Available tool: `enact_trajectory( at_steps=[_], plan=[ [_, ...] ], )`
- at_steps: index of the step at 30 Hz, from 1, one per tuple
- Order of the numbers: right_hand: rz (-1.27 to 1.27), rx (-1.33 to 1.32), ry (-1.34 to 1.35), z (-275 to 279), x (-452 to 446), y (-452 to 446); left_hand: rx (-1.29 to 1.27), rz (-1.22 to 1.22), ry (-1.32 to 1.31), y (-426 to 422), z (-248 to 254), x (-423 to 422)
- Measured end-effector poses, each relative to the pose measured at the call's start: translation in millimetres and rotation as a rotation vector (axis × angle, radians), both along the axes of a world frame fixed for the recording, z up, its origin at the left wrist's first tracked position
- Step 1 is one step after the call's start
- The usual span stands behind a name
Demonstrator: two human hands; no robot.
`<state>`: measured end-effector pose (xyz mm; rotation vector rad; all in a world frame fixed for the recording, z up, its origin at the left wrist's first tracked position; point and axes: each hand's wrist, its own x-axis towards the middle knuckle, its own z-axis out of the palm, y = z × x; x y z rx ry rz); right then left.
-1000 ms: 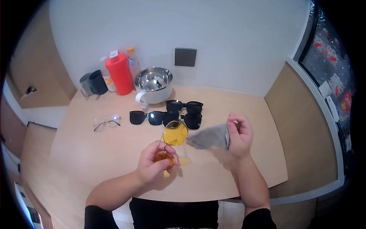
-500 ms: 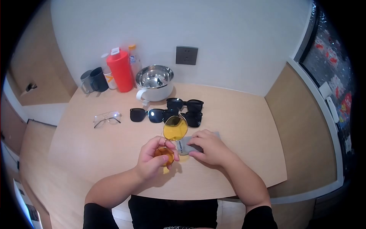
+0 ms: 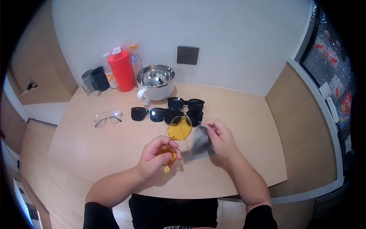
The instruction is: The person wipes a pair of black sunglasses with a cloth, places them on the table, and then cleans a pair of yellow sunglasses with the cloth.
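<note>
Yellow-lensed glasses (image 3: 180, 128) with a thin metal frame are gripped by my left hand (image 3: 154, 155), its thumb lying across the lower lens. To their right, my right hand (image 3: 221, 139) pinches the top of a grey cleaning cloth (image 3: 200, 145), which hangs down with its lower edge near the tabletop. The cloth and the glasses are apart. Just beyond the glasses lie several pairs of black sunglasses (image 3: 185, 103), partly covered by the raised yellow lens. Clear thin-framed eyeglasses (image 3: 108, 118) rest farther left.
On the wooden table (image 3: 244, 114), a steel-lined white bowl (image 3: 155, 82) with a handle stands at the back. Left of it are a red shaker bottle (image 3: 121, 70), a clear bottle with an orange cap (image 3: 135, 61), a white bottle (image 3: 109, 76) and two dark mugs (image 3: 100, 79).
My right hand has lifted the grey cloth off the table, closing its fingers on the cloth's top edge. The yellow glasses in my left hand have shifted slightly right.
</note>
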<state>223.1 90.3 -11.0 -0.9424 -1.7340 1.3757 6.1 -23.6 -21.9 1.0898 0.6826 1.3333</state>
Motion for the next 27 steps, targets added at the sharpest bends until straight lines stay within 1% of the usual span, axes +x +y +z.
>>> enact_trajectory(
  at_steps=[2, 3, 6, 8, 10, 11, 14, 16, 17, 20, 21, 24, 27],
  plan=[
    [0.129, -0.23, 0.303, 6.0, 4.3, -2.8, -0.009, 0.008, 0.014, 0.5, -2.9, 0.2],
    [0.194, -0.106, 0.246, 6.6, 6.4, 0.3, -0.001, 0.006, 0.026, -0.1, -2.9, 0.2],
    [0.303, 0.067, 0.216, 13.3, 11.5, -14.7, 0.038, -0.009, 0.093, -2.2, -4.1, 1.4],
    [0.24, 0.104, 0.264, 7.1, 11.1, -19.5, 0.085, -0.027, 0.172, -3.8, -7.2, 3.3],
    [0.15, 0.091, 0.352, 5.1, 7.3, -25.8, 0.183, -0.035, 0.332, -5.2, -5.8, 4.2],
    [0.145, 0.064, 0.351, 6.9, 5.2, -28.0, 0.231, -0.04, 0.411, -5.8, -5.8, 4.7],
    [0.121, -0.032, 0.327, 10.6, -2.6, -34.7, 0.314, -0.006, 0.472, -5.7, -8.7, 7.3],
    [0.098, -0.111, 0.284, 9.7, -9.2, -38.0, 0.268, -0.02, 0.534, -5.5, -4.3, 5.8],
    [0.115, -0.02, 0.217, 9.6, -10.4, -38.5, 0.246, -0.027, 0.565, -5.3, -2.5, 5.3],
    [0.161, 0.25, 0.015, 9.0, -12.4, -39.5, 0.226, -0.046, 0.574, -7.3, -7.0, 7.4],
    [0.107, 0.277, 0.005, 13.8, -13.1, -42.5, 0.222, -0.045, 0.573, -7.0, -4.8, 7.2],
    [0.145, 0.301, -0.015, 11.5, -5.9, -34.0, 0.208, -0.052, 0.548, -5.4, 2.5, 5.7],
    [0.076, 0.091, 0.173, 1.9, -3.0, -29.9, 0.195, -0.072, 0.497, -5.3, 2.8, 5.5]
  ],
)
